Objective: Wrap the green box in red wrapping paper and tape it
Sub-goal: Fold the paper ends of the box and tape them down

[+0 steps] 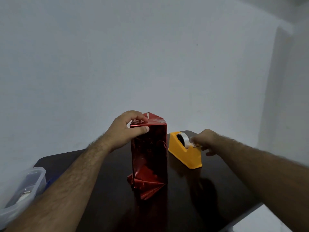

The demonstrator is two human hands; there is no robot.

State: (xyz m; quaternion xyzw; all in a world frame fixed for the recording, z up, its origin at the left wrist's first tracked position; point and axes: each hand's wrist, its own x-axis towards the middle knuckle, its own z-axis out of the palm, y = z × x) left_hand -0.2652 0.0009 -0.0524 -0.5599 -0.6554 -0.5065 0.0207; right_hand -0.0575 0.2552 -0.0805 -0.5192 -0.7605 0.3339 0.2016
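The box stands upright on the dark table, fully covered in shiny red wrapping paper; no green shows. My left hand grips its top left corner, thumb on the front face and fingers over the folded top flaps. A folded paper flap sticks out at the bottom front. To the right stands a yellow tape dispenser with a roll of clear tape. My right hand is at the dispenser's cutter end, its fingers pinching the tape end there.
A clear plastic container sits at the table's left edge, partly out of view. A plain white wall stands close behind the table. The table's right front corner lies near my right forearm.
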